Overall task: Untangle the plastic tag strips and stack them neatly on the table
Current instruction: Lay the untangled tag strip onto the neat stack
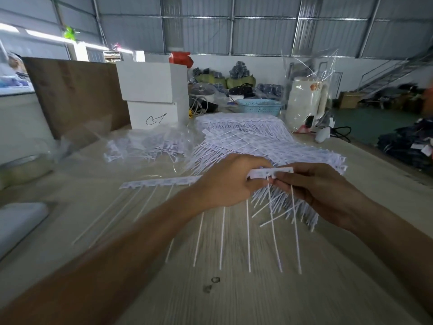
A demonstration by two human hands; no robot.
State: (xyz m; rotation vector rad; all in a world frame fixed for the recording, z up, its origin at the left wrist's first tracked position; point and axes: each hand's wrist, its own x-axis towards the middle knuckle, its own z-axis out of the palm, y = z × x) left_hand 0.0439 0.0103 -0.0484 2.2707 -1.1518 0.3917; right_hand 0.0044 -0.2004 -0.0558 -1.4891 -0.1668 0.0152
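A long white plastic tag strip (164, 181), a flat header band with thin tails hanging from it, is held lifted above the pale wood-grain desk (234, 301). Its right end is pinched by the grip of the right hand (321, 191), while the grip of the left hand (225, 181) is curled round the band just beside it; the rest of the band juts out leftward, blurred. Some tails near the right hand are crossed. Just behind the hands, toward the desk's far right, a large fanned stack of white tag strips (246, 137) is laid. A looser tangle of strips in clear plastic wrap (145, 146) is seen near the far left, before white cardboard boxes (152, 95). The step in hand is judged to be freeing one strip; next, the crossed tails would need straightening and the strip laying squarely on the stack.
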